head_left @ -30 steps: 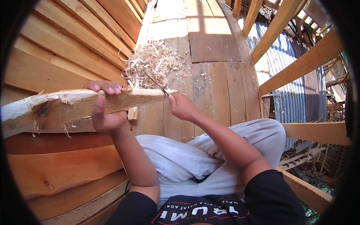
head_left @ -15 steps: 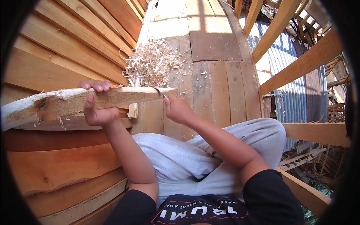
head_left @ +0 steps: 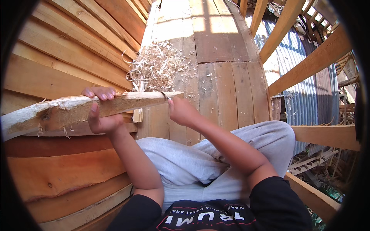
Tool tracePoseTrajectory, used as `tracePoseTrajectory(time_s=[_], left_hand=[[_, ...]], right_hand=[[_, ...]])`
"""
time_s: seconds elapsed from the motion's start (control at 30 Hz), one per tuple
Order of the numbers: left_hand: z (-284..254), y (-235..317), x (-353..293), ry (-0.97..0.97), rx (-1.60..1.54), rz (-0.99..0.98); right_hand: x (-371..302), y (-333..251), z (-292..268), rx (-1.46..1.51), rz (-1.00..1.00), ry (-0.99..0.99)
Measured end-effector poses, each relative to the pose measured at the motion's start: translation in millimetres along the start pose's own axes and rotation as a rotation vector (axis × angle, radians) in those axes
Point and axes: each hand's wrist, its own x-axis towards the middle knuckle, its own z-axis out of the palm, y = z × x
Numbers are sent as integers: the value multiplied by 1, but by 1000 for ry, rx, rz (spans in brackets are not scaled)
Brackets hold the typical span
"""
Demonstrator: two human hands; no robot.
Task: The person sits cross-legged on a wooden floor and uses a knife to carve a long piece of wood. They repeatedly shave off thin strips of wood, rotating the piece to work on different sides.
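Only got the head cam for this, looking down at my lap. The piece of wood [head_left: 69, 111] runs across in front of me, from the far left edge to just left of my right grip, a long pale chunk that narrows to a point at its right end. Its left part is whitish with a dark knot-like patch, and a few curly strands hang off the lower edge.

My left grip [head_left: 108, 124] is clamped on that wood about midway along: thumb up against the near face, fingers curled over the top edge. My right grip [head_left: 182, 111] is closed on a thin dark blade [head_left: 164, 94], up by the narrow tip. The blade lies across the wood there, touching it. Can't tell what the handle looks like, my fist hides it.

Just past the wood there's a fluffy heap of shavings [head_left: 156, 67] on the plank floor [head_left: 227, 96], with loose bits scattered to the right of it. Left of me are overlapping boards [head_left: 58, 57], with more below the wood. My legs are folded in grey trousers [head_left: 181, 158], and I've got a black printed shirt [head_left: 277, 204] on. Off to the right, past some wooden beams [head_left: 308, 67], there's corrugated sheeting [head_left: 302, 102].
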Motion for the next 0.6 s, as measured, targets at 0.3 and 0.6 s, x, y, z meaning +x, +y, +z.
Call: tracePoseTrajectory(time_s=[0.3,0.6], left_hand=[[10,-2,-1,-17,-7,4],[9,3,-7,-10,15,6]], right_hand=[[-3,8,8,9,-56,131],[-11,-25,-4,1,-38,61]])
